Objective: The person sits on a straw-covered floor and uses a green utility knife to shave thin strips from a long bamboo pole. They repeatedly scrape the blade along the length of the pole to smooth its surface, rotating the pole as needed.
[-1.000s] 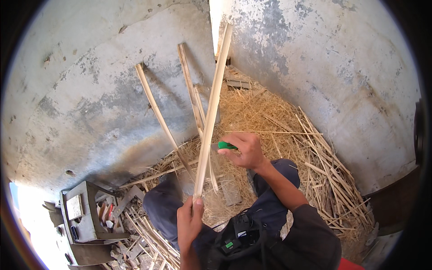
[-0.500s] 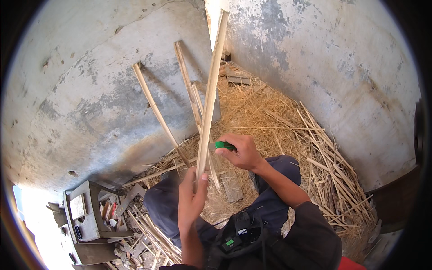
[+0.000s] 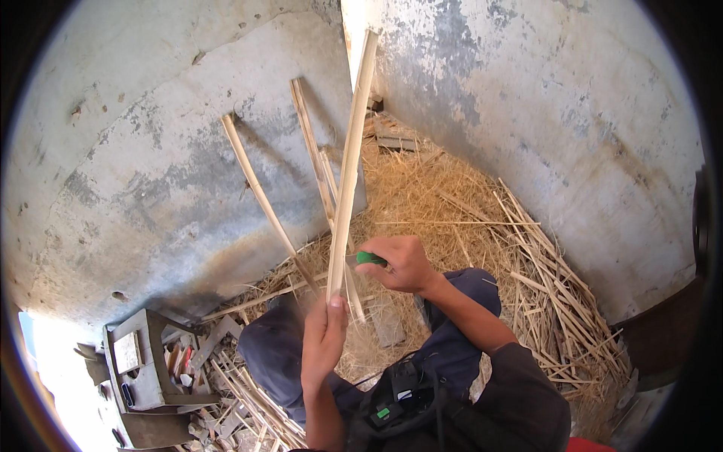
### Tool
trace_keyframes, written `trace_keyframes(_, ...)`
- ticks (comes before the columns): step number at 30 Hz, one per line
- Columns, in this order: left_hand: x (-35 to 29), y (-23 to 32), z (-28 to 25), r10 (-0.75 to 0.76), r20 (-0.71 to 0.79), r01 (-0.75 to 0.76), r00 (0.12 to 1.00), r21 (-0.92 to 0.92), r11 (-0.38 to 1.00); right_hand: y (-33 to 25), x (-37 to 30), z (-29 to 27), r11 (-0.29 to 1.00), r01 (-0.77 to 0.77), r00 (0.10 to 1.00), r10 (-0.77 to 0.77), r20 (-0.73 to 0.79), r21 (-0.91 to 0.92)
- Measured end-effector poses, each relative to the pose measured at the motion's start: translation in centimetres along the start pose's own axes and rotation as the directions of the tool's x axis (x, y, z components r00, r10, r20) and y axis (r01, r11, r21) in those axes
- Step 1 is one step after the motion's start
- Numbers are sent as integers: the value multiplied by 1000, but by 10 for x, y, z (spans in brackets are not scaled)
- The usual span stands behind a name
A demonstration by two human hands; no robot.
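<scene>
My left hand (image 3: pixel 323 339) grips the lower end of a long, pale split bamboo strip (image 3: pixel 350 162), thumb lying along its face. The strip stands tilted away from me, its far end up near the corner of the walls. To its right my right hand (image 3: pixel 404 264) is closed around a knife with a green handle (image 3: pixel 370 259). The knife points left at the strip's right edge, a little above my left hand. Its blade is hard to make out, and I cannot tell whether it touches the strip.
More bamboo strips (image 3: pixel 260 196) lean on the left wall. Shavings (image 3: pixel 414 181) cover the floor, and a heap of thin split sticks (image 3: pixel 565 309) lies along the right wall. A worn wooden box (image 3: pixel 154 369) with odds and ends stands at lower left. My bent legs frame the work.
The bamboo strip, both hands and the knife sit slightly lower in the view. The knife has shifted a little down along the strip's edge. My grips have not changed.
</scene>
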State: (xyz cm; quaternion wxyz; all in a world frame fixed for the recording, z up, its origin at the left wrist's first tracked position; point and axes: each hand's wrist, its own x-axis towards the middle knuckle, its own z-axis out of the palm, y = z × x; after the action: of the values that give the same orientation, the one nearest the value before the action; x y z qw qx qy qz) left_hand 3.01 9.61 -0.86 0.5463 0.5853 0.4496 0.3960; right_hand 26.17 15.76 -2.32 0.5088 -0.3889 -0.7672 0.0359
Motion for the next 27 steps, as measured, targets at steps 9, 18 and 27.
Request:
trace_keyframes(9, -5, 0, -6, -91, 15, 92, 996, -109, 990, -12, 0, 8, 982, 6, 996, -23, -92, -187)
trace_keyframes(18, -14, 0, -6, -107, 28, 111, 994, -209, 972, -18, -2, 9, 959, 52, 990, -85, -108, -280)
trace_keyframes(27, -24, -7, -16, -203, 93, 223, 975, -361, 906, -27, 0, 12, 977, 49, 997, -62, -55, -207)
